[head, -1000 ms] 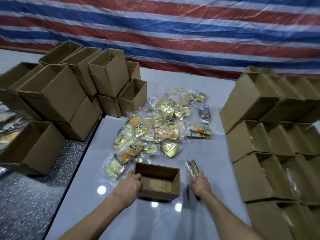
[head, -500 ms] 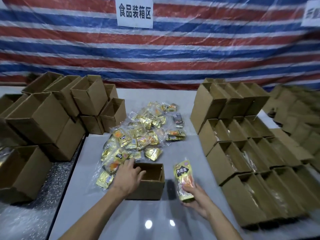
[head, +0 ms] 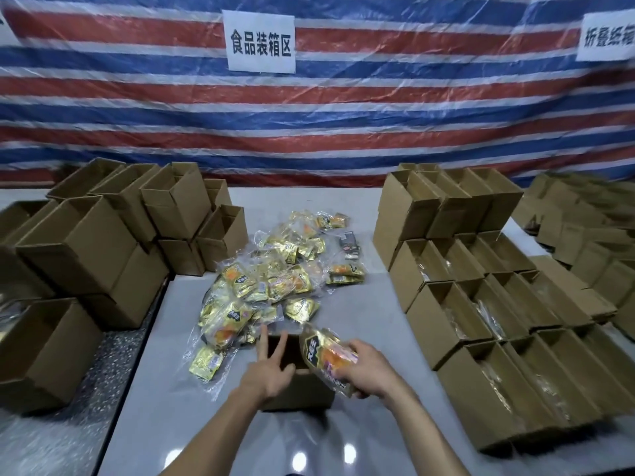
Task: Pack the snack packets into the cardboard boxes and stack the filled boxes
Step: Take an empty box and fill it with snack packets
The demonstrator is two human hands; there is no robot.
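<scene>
A small open cardboard box (head: 302,393) stands on the white table (head: 371,324) right in front of me. My right hand (head: 369,367) grips a gold and orange snack packet (head: 326,355), tilted over the box's right side. My left hand (head: 269,367) hovers over the box's left edge with its fingers spread and nothing in it. A heap of gold snack packets (head: 275,280) lies just behind the box.
Empty open boxes (head: 86,242) are piled at the left. Rows of stacked boxes with packets inside (head: 481,304) fill the right side. A striped tarp with white signs (head: 260,41) hangs behind. A speckled surface (head: 51,434) adjoins the table at left.
My right hand has carried the packet from beside the box to over its opening. My left hand has lifted off the box edge and spread its fingers. The view has tilted up.
</scene>
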